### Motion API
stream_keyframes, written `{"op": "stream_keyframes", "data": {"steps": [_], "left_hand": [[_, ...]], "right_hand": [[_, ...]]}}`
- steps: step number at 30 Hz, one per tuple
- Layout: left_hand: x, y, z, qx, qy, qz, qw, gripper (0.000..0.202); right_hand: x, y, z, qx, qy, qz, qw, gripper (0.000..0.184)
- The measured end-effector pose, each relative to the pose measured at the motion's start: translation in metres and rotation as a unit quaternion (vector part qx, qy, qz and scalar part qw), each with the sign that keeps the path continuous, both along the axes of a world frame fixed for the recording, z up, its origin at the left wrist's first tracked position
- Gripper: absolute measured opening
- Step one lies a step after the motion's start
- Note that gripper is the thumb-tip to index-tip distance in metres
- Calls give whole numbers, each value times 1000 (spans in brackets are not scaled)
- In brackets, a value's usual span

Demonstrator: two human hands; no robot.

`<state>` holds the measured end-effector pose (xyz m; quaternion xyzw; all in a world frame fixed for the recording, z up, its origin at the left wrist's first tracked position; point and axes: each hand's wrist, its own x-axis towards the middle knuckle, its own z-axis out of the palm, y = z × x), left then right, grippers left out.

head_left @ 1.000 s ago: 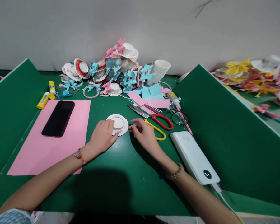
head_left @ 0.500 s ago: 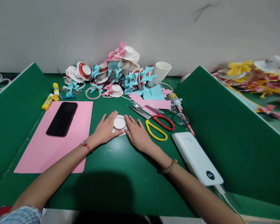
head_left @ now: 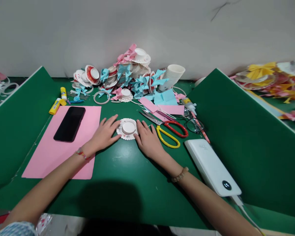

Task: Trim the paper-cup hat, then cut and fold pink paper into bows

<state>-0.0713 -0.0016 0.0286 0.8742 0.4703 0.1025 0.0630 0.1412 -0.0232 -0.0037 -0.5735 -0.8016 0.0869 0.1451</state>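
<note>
A small white paper hat [head_left: 128, 128] with a scalloped, printed brim and a raised round crown lies flat on the green table, between my hands. My left hand [head_left: 105, 133] is at its left edge, palm down, with fingers spread and the thumb near the brim. On the other side my right hand [head_left: 148, 137] lies with fingers stretched out, its fingertips touching the brim's right edge. Neither hand is closed on anything. Scissors [head_left: 166, 127] with one red and one yellow handle lie just right of my right hand.
A phone [head_left: 70, 124] rests on pink paper [head_left: 61, 160] at left, below glue sticks [head_left: 55, 106]. Behind are finished paper hats [head_left: 124, 73], a tape roll [head_left: 101, 97] and stacked paper cups [head_left: 172, 77]. Glasses [head_left: 194, 125] and a power bank [head_left: 212, 167] lie right, beside a green partition [head_left: 248, 141].
My left hand has moved left off the paper hat, uncovering its brim. My right hand remains beside the hat's right edge. The whole view has shifted slightly.
</note>
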Motion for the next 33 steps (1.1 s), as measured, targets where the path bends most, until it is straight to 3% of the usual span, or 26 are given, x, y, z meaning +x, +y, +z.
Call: {"op": "stream_keyframes", "data": {"steps": [3,5,9,12,15,18,20,21,28,30,33], "left_hand": [[-38,-5,18,42,29,78,996,31],[-58,-3,28,23,70,145,987,28],[-73,8,40,13,166,245,955,43],[-79,12,44,-29,151,340,928,67],[-87,14,46,-77,131,394,906,76],[-92,17,44,-50,135,414,899,78],[-95,19,43,-47,127,404,905,79],[-96,19,43,-49,121,400,907,79],[-101,23,53,-54,97,408,906,75],[-101,23,59,-52,91,405,908,74],[-100,24,69,-41,90,406,909,74]], "right_hand": [[1,1,6,46,26,-22,998,48],[2,3,12,89,53,-35,994,42],[1,-1,29,149,116,-18,982,32],[-13,-19,45,140,152,103,973,23],[-44,-46,57,60,88,349,931,25],[-83,-66,60,60,27,460,885,32],[-104,-69,57,71,0,472,879,14],[-112,-68,55,74,-18,474,877,17],[-127,-54,49,85,-38,549,831,25],[-124,-46,56,88,-29,537,839,25],[-112,-26,83,115,-20,455,883,27]]}}
